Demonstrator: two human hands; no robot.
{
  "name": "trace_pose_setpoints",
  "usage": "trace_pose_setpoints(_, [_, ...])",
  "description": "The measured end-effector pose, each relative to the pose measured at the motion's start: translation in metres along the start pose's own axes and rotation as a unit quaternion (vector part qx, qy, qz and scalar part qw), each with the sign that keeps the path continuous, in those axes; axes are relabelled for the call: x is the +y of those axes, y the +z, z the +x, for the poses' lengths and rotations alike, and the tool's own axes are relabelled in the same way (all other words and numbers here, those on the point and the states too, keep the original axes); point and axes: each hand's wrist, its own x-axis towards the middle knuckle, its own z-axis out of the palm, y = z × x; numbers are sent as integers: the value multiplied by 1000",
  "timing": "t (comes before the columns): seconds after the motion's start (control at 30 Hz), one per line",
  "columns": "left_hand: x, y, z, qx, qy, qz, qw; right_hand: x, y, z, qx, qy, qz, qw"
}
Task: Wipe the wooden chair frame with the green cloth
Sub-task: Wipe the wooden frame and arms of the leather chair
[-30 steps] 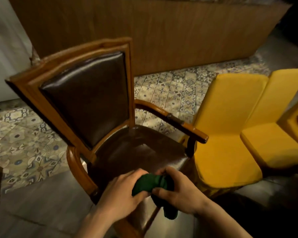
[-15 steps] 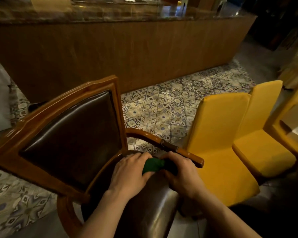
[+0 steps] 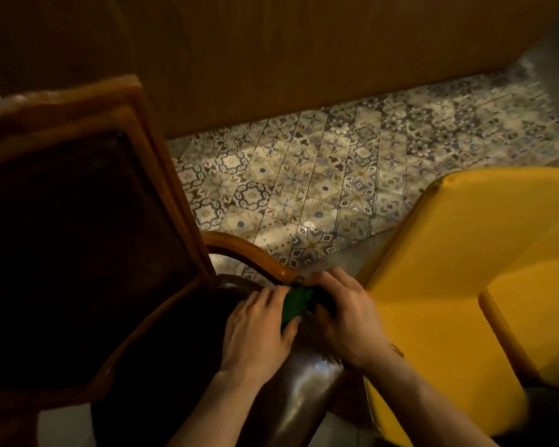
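The wooden chair [image 3: 162,175] fills the left of the head view, with an orange-brown frame, a dark leather back and a dark seat. Its right armrest [image 3: 252,253] curves toward the lower centre. A bunched green cloth [image 3: 296,301] sits over the armrest's front end, and most of it is hidden by fingers. My left hand [image 3: 255,333] grips the cloth from the left. My right hand [image 3: 346,317] holds it from the right and covers the armrest's tip.
A yellow upholstered chair [image 3: 459,285] stands close on the right, almost touching the armrest. Patterned floor tiles [image 3: 320,188] lie behind. A tall wooden panel wall [image 3: 304,53] runs across the back.
The view has moved closer and tilted down. Both hands, still gripping the green cloth, have moved from above the seat front to the front end of the right armrest.
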Motion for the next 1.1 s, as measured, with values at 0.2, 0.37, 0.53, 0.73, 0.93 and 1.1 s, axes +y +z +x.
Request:
trace_pose_setpoints(0.2, [-14, 48, 49, -34, -29, 20, 999, 56, 37, 53, -45, -15, -27, 999])
trace_pose_setpoints(0.37, [-48, 52, 70, 13, -36, -2, 999, 82, 68, 52, -98, -55, -43, 993])
trace_pose_setpoints(0.53, [-88, 49, 127, -37, -25, 44, 998, 78, 80, 56, -118, -64, -104, 986])
trace_pose_setpoints(0.73, [-128, 60, 161, -76, -14, 133, 988, 67, 93, 80, -128, -61, -137, 980])
trace_pose_setpoints(0.93, [-128, 62, 161, -60, -10, 106, 992, 53, 104, 105, -123, -59, -100, 986])
trace_pose_setpoints(1.1, [-129, 57, 165, -52, -18, 32, 998, 35, 111, 135, -124, -78, -92, 985])
